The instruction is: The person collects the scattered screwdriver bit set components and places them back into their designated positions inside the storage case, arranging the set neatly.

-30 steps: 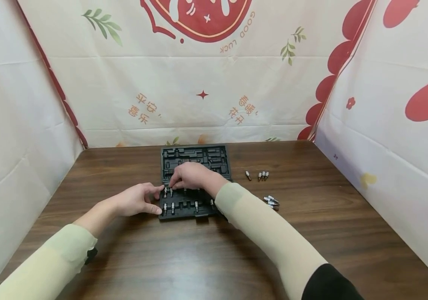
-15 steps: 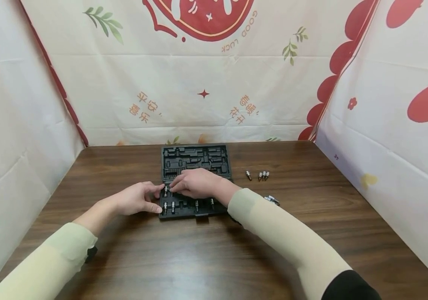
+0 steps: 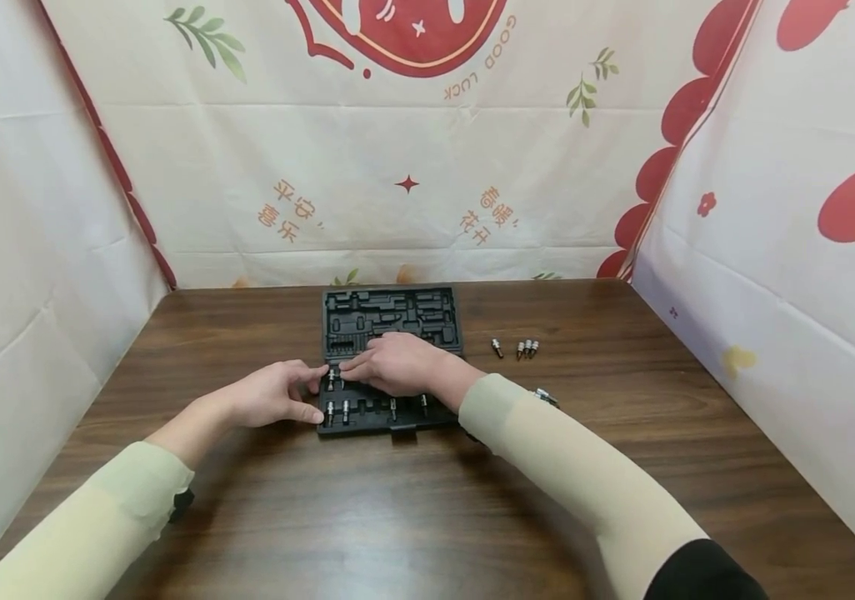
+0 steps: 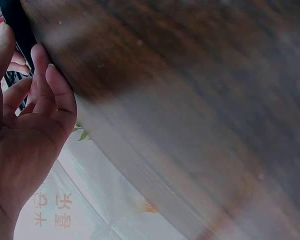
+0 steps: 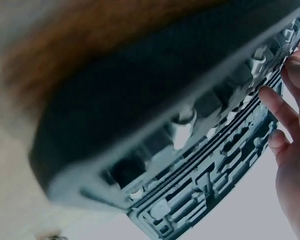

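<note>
A black molded socket case (image 3: 367, 431) lies unfolded on the table, holding several silver bit sockets (image 3: 346, 412) in its near half. My left hand (image 3: 270, 396) touches the case's left edge, thumb by the front corner and index finger near the hinge. In the left wrist view its other fingers (image 4: 62, 95) bend loosely beside the edge. Over the near half lies my right hand (image 3: 405, 367), fingers extended leftward. Its fingertips press at a bit socket in the upper row, second from the left, which they mostly cover. The right wrist view shows those fingers (image 5: 280, 107) low over the slots.
One loose bit socket (image 3: 497, 347) and a group of three bit sockets (image 3: 527, 349) lie right of the case. Nearer, more loose sockets (image 3: 545, 397) are partly hidden behind the right sleeve (image 3: 547, 450). A printed cloth (image 3: 367, 225) hangs behind the wooden table (image 3: 397, 517).
My right hand has gone from a raised pinch at the upper-left slots to lying flatter, its fingers straighter and its wrist further right. The left hand stays at the case edge.
</note>
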Tool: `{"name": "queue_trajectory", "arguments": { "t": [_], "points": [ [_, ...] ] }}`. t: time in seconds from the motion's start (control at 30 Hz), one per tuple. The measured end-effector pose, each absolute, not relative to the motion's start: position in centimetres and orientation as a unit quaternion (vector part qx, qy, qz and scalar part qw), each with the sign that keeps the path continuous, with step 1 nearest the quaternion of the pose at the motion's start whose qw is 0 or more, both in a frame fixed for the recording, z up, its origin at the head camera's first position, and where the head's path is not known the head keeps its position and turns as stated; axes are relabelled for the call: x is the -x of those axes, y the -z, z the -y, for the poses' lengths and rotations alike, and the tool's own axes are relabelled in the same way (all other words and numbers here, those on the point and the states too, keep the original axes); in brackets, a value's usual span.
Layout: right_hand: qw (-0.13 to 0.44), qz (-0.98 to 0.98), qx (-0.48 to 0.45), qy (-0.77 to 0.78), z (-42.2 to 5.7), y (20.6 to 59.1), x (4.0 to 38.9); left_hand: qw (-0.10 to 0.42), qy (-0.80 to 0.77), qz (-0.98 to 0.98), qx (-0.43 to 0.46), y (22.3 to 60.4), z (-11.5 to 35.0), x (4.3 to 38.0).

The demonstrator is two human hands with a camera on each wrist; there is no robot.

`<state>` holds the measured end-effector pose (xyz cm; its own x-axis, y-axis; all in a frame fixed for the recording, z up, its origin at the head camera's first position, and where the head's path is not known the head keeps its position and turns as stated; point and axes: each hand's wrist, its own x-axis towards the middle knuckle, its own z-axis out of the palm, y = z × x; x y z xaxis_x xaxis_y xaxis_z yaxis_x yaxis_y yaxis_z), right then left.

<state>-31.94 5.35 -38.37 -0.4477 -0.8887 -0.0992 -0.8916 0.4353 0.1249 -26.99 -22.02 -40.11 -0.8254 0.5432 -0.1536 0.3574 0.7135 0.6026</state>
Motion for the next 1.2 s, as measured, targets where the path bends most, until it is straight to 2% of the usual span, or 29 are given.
{"name": "queue_trajectory", "arguments": {
  "t": [0.43, 0.67, 0.87, 1.07, 1.2],
  "points": [
    [0.072, -0.861, 0.503, -0.024, -4.2, 37.4, 32.6, 0.165, -0.294, -0.906, -0.255, 39.1, 22.0, 26.5],
    [0.162, -0.877, 0.437, 0.116, -5.0, 37.8, 33.8, 0.167, -0.299, -0.905, -0.252, 39.8, 21.8, 26.6],
    [0.154, -0.905, 0.334, 0.213, -4.3, 37.4, 34.2, 0.155, -0.289, -0.908, -0.261, 40.0, 21.9, 26.6],
    [0.171, -0.932, 0.242, 0.207, -2.6, 37.4, 34.3, 0.152, -0.291, -0.907, -0.264, 39.9, 21.8, 26.6],
    [0.163, -0.942, 0.217, 0.198, -2.1, 37.4, 34.2, 0.155, -0.296, -0.905, -0.262, 39.9, 21.7, 26.7]
  ]
}}
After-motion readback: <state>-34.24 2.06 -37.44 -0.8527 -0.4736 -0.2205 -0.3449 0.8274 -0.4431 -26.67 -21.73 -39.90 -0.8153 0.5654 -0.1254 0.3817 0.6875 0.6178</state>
